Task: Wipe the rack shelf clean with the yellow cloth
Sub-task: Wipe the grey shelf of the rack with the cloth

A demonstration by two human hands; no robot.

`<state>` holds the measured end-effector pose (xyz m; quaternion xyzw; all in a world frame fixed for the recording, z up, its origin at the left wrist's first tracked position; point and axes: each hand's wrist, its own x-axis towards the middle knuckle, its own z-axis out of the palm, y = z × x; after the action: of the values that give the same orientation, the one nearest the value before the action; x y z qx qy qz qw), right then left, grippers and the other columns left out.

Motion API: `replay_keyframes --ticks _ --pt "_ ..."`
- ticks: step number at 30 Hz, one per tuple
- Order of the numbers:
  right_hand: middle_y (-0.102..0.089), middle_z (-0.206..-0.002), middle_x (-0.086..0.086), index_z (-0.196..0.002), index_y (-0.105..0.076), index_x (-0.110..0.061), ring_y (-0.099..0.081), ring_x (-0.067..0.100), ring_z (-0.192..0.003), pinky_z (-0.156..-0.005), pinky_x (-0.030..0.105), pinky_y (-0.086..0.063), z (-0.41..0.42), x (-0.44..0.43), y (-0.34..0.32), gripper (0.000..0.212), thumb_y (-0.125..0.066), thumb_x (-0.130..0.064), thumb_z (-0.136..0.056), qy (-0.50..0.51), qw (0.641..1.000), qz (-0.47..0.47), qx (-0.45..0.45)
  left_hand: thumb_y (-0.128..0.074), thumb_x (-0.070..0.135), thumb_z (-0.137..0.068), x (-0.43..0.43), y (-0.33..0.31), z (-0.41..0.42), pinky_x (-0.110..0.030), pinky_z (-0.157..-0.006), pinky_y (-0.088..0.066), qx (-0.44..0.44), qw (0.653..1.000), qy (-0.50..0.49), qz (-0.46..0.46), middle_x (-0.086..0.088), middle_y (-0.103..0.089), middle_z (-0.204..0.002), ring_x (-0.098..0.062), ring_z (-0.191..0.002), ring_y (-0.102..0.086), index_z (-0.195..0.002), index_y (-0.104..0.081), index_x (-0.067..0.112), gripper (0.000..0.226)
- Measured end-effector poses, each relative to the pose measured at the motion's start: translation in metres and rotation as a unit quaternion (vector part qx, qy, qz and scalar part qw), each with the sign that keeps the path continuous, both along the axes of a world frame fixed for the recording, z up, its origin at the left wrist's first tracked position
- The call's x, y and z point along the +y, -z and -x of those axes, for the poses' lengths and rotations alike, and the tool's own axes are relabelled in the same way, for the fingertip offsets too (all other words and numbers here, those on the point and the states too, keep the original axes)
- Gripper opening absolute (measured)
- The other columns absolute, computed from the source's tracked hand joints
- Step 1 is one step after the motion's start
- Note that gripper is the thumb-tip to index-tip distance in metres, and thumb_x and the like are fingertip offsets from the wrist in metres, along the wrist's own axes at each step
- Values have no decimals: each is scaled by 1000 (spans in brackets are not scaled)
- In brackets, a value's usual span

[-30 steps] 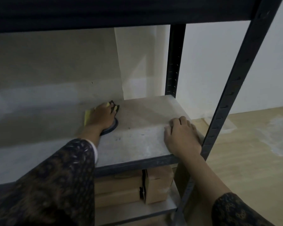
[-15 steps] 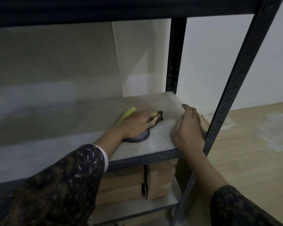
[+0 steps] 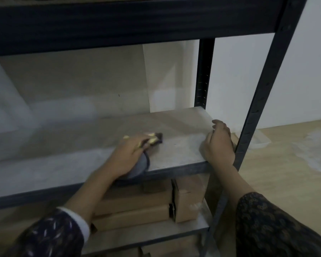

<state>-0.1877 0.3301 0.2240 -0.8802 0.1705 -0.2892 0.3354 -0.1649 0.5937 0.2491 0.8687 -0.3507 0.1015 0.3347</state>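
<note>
Bunched yellow cloth (image 3: 152,140) lies on the grey shelf (image 3: 182,151), near its front.

This looks like a plain storage room: a dark metal rack (image 3: 258,108) with slotted uprights carries grey board shelves (image 3: 178,151), brown cardboard boxes (image 3: 137,203) sit stacked on the lower shelf, and a white wall (image 3: 239,80) meets a pale wood-look floor (image 3: 285,173).

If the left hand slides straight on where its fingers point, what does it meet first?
Only bare shelf lies ahead of the left hand and its yellow cloth. The line probably ends at the rear post, though depth is unclear.
</note>
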Motion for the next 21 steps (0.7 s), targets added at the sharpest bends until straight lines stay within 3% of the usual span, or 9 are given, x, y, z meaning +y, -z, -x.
replay_keyframes --ticks 2,5,8,15,17,19,21 --pt "-49 -131 11 -135 -39 -12 -44 28 -125 -101 47 -43 -1 -1 -1 40 -35 -12 -94 -7 1000 1 8 -47 15 -97 11 4 -26 -16 -92 -33 42 994 -84 -50 -2 -57 -128 -14 -118 -50 -126 -58 12 31" --pt "-49 -132 11 -133 -42 -10 -43 27 -124 -98 43 -42 -3 -3 0 40 -35 -10 -93 -23 999 23 28 -49 20 -97 -4 16 -40 -26 -90 -36 13 986 -109 -122 -10 -63 -124 -27 -114 -57 -123 -61 13 30" --pt "-48 -133 9 -131 -44 -11 -45 27 -123 -99 44 -42 -5 -3 0 38 -38 -11 -94 -28 998 38 48 -48 27 -97 -38 20 -22 -29 -92 -35 -11 989 -60 -132 -7 -64 -124 -26 -115 -57 -123 -61 17 31" --pt "-52 -128 10 -127 -47 -11 -50 26 -115 -96 43 -46 4 -9 -1 32 -39 -14 -96 -96 992 63 60 -45 20 -97 -53 12 44 -19 -100 -33 8 987 124 -104 -4 -58 -133 -15 -121 -50 -128 -57 12 34" --pt "-52 -125 9 -123 -50 -10 -49 25 -116 -99 40 -44 15 -11 -1 29 -43 -12 -95 -136 984 111 42 -47 16 -97 -35 1 38 -20 -100 -34 17 995 79 -53 -4 -58 -132 -16 -120 -52 -127 -57 13 32" --pt "-53 -119 10 -117 -55 -9 -49 25 -112 -97 39 -44 32 -11 1 28 -51 -5 -90 -127 973 189 -30 -47 16 -96 -12 -2 16 -18 -100 -32 6 1000 -17 -20 -9 -59 -131 -20 -121 -52 -126 -58 10 33" --pt "-55 -108 12 -109 -59 -6 -51 28 -102 -91 39 -46 48 -11 6 31 -58 3 -80 -70 954 269 -109 -44 26 -98 4 2 -4 -28 -98 -37 22 993 -96 -60 -13 -61 -127 -27 -119 -55 -124 -59 11 33"
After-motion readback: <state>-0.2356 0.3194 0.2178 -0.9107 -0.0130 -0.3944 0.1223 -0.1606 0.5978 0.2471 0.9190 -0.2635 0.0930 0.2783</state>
